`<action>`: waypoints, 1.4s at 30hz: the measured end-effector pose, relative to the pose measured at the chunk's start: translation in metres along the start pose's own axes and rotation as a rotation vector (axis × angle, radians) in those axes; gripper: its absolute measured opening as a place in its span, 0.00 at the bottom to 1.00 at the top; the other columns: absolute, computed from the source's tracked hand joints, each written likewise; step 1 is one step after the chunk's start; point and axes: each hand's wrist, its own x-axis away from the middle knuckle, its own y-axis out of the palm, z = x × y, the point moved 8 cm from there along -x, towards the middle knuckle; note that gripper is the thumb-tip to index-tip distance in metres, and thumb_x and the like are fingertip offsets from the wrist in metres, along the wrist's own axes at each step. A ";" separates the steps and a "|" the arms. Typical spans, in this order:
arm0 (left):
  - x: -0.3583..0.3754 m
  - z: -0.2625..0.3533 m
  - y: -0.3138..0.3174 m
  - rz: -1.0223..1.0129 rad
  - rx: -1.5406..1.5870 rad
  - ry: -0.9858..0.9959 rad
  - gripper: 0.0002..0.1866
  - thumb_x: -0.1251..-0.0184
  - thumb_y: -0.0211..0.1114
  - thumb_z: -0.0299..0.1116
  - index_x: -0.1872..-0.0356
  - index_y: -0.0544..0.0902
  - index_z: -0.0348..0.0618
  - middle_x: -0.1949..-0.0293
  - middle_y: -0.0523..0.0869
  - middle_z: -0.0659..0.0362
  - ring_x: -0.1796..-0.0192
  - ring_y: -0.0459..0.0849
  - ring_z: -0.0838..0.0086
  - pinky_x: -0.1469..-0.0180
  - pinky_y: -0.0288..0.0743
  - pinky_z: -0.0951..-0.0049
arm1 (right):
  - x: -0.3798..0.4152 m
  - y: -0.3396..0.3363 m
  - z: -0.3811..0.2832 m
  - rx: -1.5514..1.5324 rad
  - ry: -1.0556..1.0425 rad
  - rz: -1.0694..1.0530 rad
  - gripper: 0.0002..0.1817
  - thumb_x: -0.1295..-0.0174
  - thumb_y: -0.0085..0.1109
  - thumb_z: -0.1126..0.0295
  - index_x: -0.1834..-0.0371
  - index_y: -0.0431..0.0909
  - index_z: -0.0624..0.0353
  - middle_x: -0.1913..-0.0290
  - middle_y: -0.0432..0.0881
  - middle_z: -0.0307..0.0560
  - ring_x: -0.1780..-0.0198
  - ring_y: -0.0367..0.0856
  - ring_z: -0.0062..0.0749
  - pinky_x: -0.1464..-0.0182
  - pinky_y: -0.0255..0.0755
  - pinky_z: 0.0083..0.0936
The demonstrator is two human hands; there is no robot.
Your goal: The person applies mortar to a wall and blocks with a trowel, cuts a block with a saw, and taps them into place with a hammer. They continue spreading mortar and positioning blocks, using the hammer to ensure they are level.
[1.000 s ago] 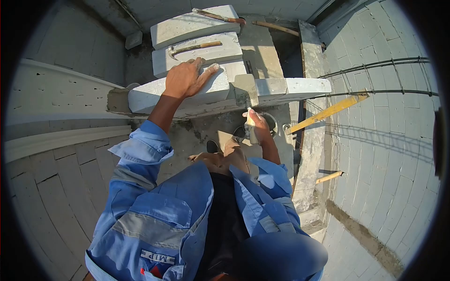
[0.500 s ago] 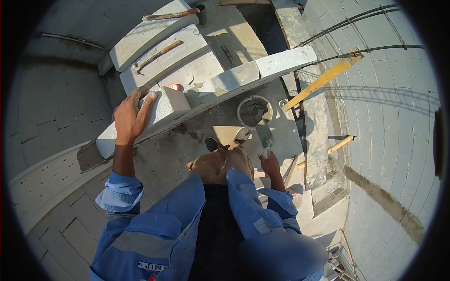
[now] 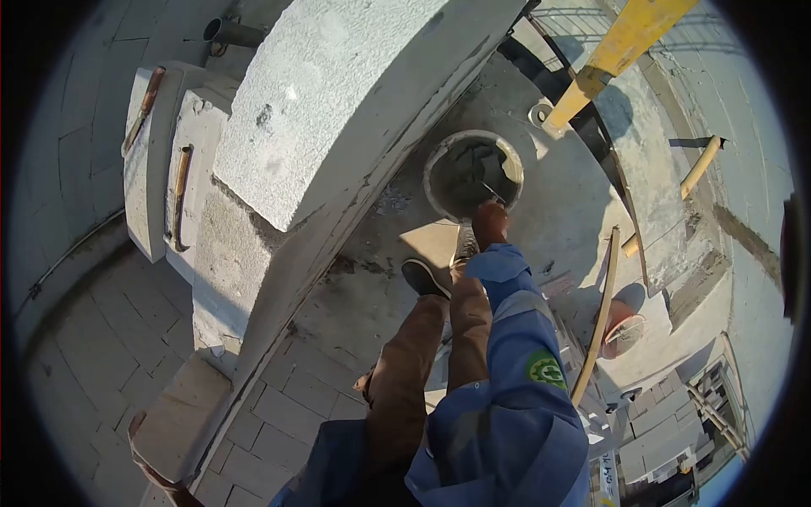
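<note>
At the lower left, my left hand [image 3: 156, 473] is at the outer edge of a pale block [image 3: 187, 410], with its fingers curled against it; much of the hand is out of view. My right hand [image 3: 490, 224] is closed round the handle of a trowel [image 3: 492, 192], which reaches down into a round bucket [image 3: 436, 173] of grey mortar. The trowel's blade is mostly hidden in the bucket. A large white block [image 3: 296, 93] lies on top of the low wall [image 3: 372, 173], left of the bucket.
Two hammers [image 3: 145, 106] [image 3: 180, 198] lie on blocks at the left. A yellow level [image 3: 600, 63] leans at the upper right. A wooden stick [image 3: 598, 325] and a reddish bowl [image 3: 623, 331] are at the right. My feet [image 3: 422, 277] stand below the bucket.
The view has shifted closer to the wall and bucket. My right hand has moved to the bucket and the trowel has gone into it. My left hand now appears at the lower left edge.
</note>
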 end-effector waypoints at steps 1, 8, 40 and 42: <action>-0.010 0.005 0.010 -0.017 -0.025 -0.004 0.50 0.39 0.51 0.77 0.48 0.80 0.28 0.57 0.83 0.48 0.52 0.82 0.62 0.47 0.74 0.60 | -0.001 0.017 -0.015 -0.013 -0.003 -0.024 0.14 0.38 0.61 0.61 0.59 0.85 0.61 0.53 0.86 0.59 0.53 0.88 0.47 0.59 0.84 0.44; -0.022 0.016 0.030 -0.057 -0.037 -0.023 0.50 0.39 0.51 0.77 0.48 0.80 0.28 0.57 0.83 0.48 0.52 0.82 0.61 0.47 0.74 0.60 | -0.006 0.041 -0.028 -0.139 0.088 -0.172 0.13 0.37 0.61 0.61 0.60 0.88 0.59 0.57 0.88 0.58 0.49 0.88 0.43 0.54 0.84 0.39; 0.063 0.061 -0.027 0.095 0.223 0.068 0.43 0.33 0.50 0.68 0.50 0.80 0.26 0.57 0.84 0.44 0.52 0.82 0.59 0.42 0.71 0.61 | 0.346 -0.327 0.000 -0.943 -0.503 0.730 0.19 0.46 0.64 0.72 0.52 0.77 0.70 0.64 0.82 0.51 0.66 0.81 0.35 0.62 0.75 0.32; 0.060 0.084 -0.026 0.033 0.258 0.082 0.40 0.35 0.54 0.63 0.48 0.80 0.25 0.55 0.85 0.40 0.51 0.83 0.56 0.42 0.72 0.60 | 0.335 -0.367 -0.019 -0.874 -0.521 0.726 0.22 0.47 0.68 0.70 0.50 0.76 0.70 0.57 0.83 0.58 0.63 0.83 0.46 0.60 0.77 0.37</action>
